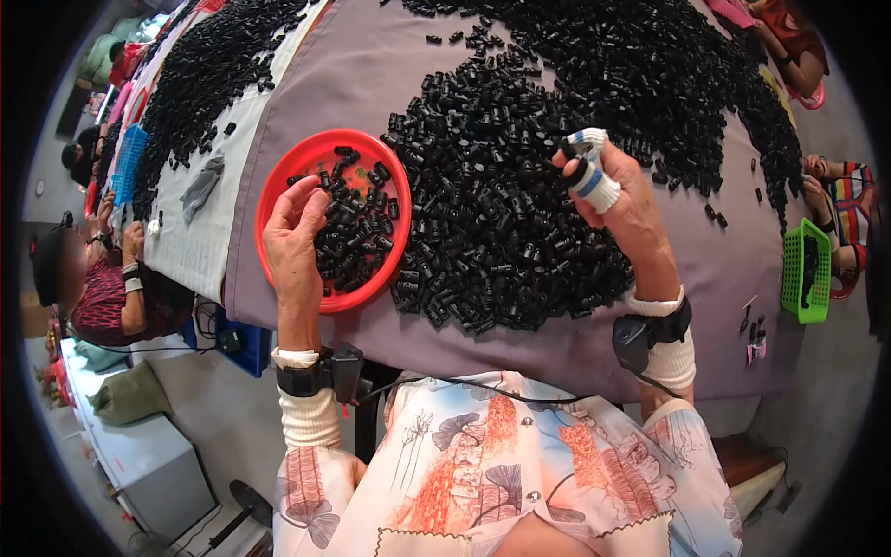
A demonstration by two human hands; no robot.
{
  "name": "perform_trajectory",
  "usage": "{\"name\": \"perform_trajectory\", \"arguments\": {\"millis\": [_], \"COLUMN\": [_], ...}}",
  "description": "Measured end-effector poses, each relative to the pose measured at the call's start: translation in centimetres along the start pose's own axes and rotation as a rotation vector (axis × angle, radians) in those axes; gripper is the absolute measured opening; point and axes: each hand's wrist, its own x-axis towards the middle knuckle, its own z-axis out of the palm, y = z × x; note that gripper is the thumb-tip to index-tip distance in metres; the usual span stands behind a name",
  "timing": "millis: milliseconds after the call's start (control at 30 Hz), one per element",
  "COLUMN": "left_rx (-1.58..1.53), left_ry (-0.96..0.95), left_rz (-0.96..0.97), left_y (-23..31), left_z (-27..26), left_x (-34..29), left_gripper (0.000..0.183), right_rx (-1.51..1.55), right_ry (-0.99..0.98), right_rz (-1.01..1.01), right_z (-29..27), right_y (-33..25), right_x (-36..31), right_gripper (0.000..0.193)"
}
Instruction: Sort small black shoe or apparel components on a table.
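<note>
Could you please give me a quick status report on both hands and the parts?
Left hand in round red plastic dish, fingers among small black plastic parts. Right hand, fingertips taped, pinching one black piece. Big black pile between, nothing blocking.

this looks like a small hand-sorting workshop, a plain workroom rather than a home: a long table (pixel 705 278) under a grey-purple cloth runs far into the scene, heaped with a great pile of small black plastic parts (pixel 520 186). a red bowl (pixel 278 186) near the left holds some of the parts, a green basket (pixel 806 269) sits at the right edge and a blue one (pixel 128 158) far left. other people (pixel 93 278) sit along both sides at the same work, over a bare concrete floor (pixel 232 418).
</note>
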Motion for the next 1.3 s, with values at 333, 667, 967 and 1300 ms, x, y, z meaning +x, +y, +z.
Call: {"name": "perform_trajectory", "arguments": {"millis": [333, 667, 967, 1300], "left_rx": [0.521, 0.391, -0.530, -1.013], "left_ry": [-0.437, -0.474, -0.542, -0.594], "left_rz": [0.497, 0.441, -0.370, -0.517], "left_y": [-0.4, -0.5, 0.6, 1.8], "left_z": [11.4, 13.1, 11.6, 10.0], "left_x": [-4.4, -3.9, -2.5, -3.6], "left_gripper": [0.013, 0.011, 0.016, 0.026], "right_rx": [-0.130, -0.110, 0.074, -0.084], "right_ry": [-0.009, -0.039, -0.007, -0.094], "right_rz": [0.048, 0.054, -0.242, -0.156], "right_z": [-0.7, -1.3, -2.9, 4.0], "right_y": [0.1, 0.8, -4.1, -1.1], "right_x": [-0.5, 0.0, 2.0, 0.8], "right_gripper": [0.026, 0.025, 0.021, 0.027]}}
